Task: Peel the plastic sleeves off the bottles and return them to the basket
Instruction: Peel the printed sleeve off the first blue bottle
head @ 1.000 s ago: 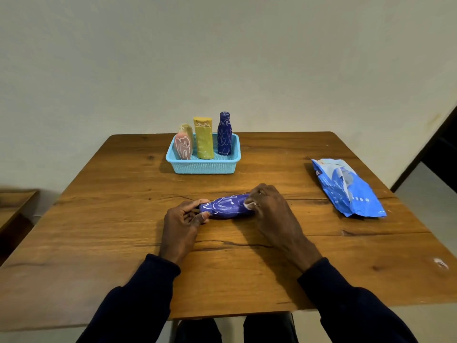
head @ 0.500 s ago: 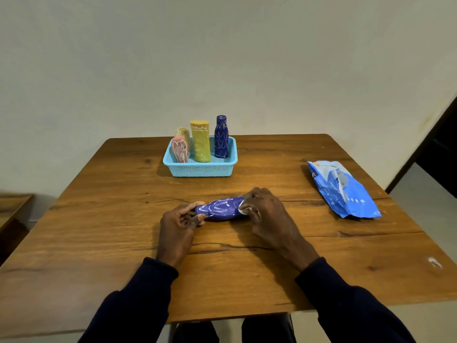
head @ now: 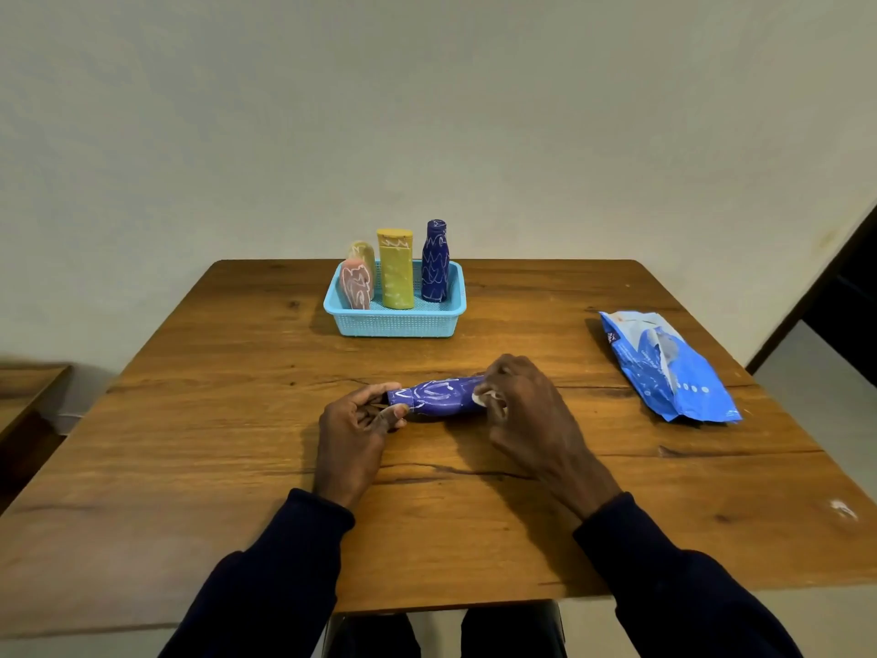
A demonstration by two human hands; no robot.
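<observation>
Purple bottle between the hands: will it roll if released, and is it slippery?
Probably rolls: the purple bottle lies on its round side on the flat table, steadied by the left hand at its neck and the right hand at its base. The sleeve looks glossy, so likely slippery.

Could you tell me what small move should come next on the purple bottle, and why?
Probably pull the right hand rightward: it pinches a pale bit at the base of the bottle, the left hand grips its neck, and the sleeve is not yet off.
</observation>
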